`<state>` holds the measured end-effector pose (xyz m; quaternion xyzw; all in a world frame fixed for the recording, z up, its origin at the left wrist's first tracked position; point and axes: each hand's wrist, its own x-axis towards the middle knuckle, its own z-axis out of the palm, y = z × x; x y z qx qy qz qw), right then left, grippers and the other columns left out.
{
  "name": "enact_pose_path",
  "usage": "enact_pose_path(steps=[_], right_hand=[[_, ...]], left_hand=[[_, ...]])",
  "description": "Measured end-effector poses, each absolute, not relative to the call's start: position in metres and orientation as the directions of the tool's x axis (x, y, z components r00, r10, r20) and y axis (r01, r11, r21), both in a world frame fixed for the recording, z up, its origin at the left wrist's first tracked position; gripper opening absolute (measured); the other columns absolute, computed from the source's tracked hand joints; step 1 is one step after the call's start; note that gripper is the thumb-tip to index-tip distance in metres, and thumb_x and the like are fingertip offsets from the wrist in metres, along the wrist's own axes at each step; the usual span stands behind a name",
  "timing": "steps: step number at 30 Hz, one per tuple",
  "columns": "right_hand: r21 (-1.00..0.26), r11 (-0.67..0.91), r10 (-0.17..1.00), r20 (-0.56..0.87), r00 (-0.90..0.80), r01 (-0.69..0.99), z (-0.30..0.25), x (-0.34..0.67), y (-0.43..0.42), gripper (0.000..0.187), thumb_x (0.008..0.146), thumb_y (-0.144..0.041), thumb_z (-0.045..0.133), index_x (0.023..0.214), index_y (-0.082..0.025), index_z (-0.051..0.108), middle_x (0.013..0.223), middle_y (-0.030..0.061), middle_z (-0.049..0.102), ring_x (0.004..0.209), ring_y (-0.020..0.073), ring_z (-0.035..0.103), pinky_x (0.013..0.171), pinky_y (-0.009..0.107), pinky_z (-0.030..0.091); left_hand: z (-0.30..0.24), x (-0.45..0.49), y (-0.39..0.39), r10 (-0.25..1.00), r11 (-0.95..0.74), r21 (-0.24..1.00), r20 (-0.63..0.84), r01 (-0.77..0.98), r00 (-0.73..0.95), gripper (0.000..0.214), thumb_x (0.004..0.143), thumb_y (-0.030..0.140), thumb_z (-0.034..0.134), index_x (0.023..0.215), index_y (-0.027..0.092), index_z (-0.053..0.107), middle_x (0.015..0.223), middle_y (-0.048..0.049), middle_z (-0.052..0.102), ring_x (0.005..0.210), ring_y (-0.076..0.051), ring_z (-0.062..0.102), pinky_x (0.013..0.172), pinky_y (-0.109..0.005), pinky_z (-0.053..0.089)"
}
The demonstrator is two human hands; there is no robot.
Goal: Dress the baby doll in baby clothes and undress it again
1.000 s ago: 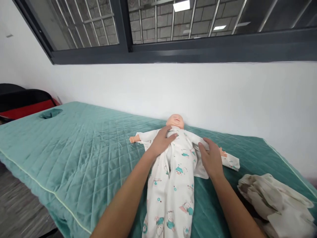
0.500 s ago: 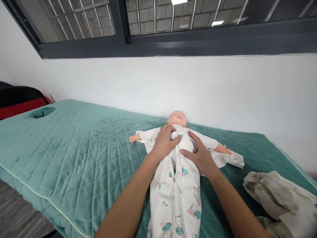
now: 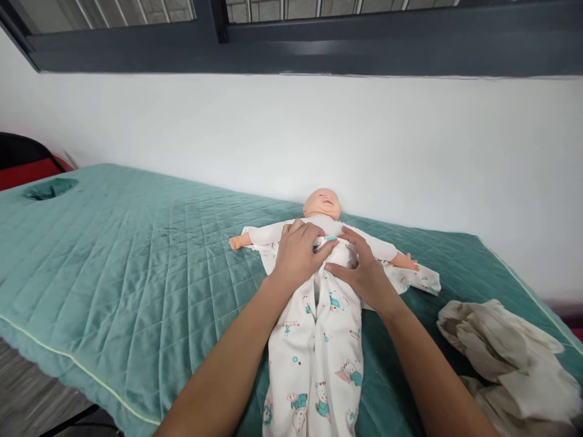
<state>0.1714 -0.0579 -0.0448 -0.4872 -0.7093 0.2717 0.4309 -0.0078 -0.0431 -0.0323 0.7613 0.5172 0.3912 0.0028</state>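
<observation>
A baby doll (image 3: 322, 203) lies on its back on a teal quilted bed (image 3: 136, 255), head toward the wall, arms spread. It wears a white romper (image 3: 319, 352) printed with small animals. My left hand (image 3: 296, 255) rests on the left side of the doll's chest, fingers pressed on the fabric. My right hand (image 3: 362, 273) lies on the right side of the chest. The fingertips of both hands meet at the romper's front opening and pinch its edges together.
A crumpled cream cloth (image 3: 505, 358) lies on the bed at the right. The bed has a face hole (image 3: 50, 189) at its far left end. A white wall runs just behind the doll. Dark and red furniture (image 3: 22, 164) stands at the far left.
My right hand moved from the doll's right sleeve to the chest, meeting the left hand at the romper's front. The view has tilted downward slightly.
</observation>
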Motion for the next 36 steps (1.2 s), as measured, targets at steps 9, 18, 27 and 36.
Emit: enact_pose_path(steps=[9, 18, 27, 36], right_hand=[[-0.478, 0.571, 0.772, 0.588, -0.24, 0.668, -0.047, 0.15, -0.068, 0.025, 0.086, -0.016, 0.056, 0.11, -0.024, 0.056, 0.147, 0.0096, 0.054, 0.147, 0.0327, 0.033, 0.12, 0.058, 0.027], [-0.316, 0.616, 0.679, 0.678, -0.283, 0.721, -0.045, 0.147, -0.079, 0.011, 0.09, -0.018, 0.05, 0.098, -0.022, 0.057, 0.098, 0.0092, 0.068, 0.099, 0.03, 0.056, 0.091, 0.046, 0.043], [-0.314, 0.524, 0.736, 0.634, -0.236, 0.791, -0.051, 0.154, -0.081, 0.006, 0.085, -0.026, 0.059, 0.09, -0.023, 0.06, 0.088, 0.0072, 0.069, 0.092, 0.0289, 0.058, 0.087, 0.042, 0.039], [-0.363, 0.405, 0.824, 0.544, -0.162, 0.839, -0.057, 0.164, -0.116, 0.016, 0.085, -0.035, 0.061, 0.074, -0.023, 0.059, 0.076, 0.0052, 0.067, 0.081, 0.025, 0.059, 0.08, 0.036, 0.039]], left_hand=[[-0.044, -0.006, -0.047, 0.435, -0.683, 0.191, 0.882, 0.705, 0.182, 0.04, 0.101, 0.03, 0.051, 0.061, 0.021, 0.047, 0.051, 0.003, 0.046, 0.057, -0.015, 0.045, 0.067, -0.034, 0.034], [-0.055, -0.022, -0.065, 0.529, -0.541, 0.25, 0.843, 0.803, 0.094, 0.042, 0.103, 0.034, 0.044, 0.064, 0.021, 0.052, 0.057, -0.0002, 0.055, 0.061, -0.016, 0.053, 0.069, -0.034, 0.034], [-0.085, -0.052, -0.129, 0.77, -0.304, 0.372, 0.638, 0.877, -0.003, 0.027, 0.101, 0.035, 0.048, 0.087, 0.02, 0.065, 0.075, -0.0032, 0.072, 0.076, -0.02, 0.066, 0.081, -0.036, 0.037], [-0.084, -0.047, -0.14, 0.768, -0.272, 0.309, 0.641, 0.911, 0.012, 0.018, 0.095, 0.034, 0.057, 0.092, 0.02, 0.067, 0.086, -0.0052, 0.075, 0.087, -0.023, 0.068, 0.086, -0.039, 0.037]])
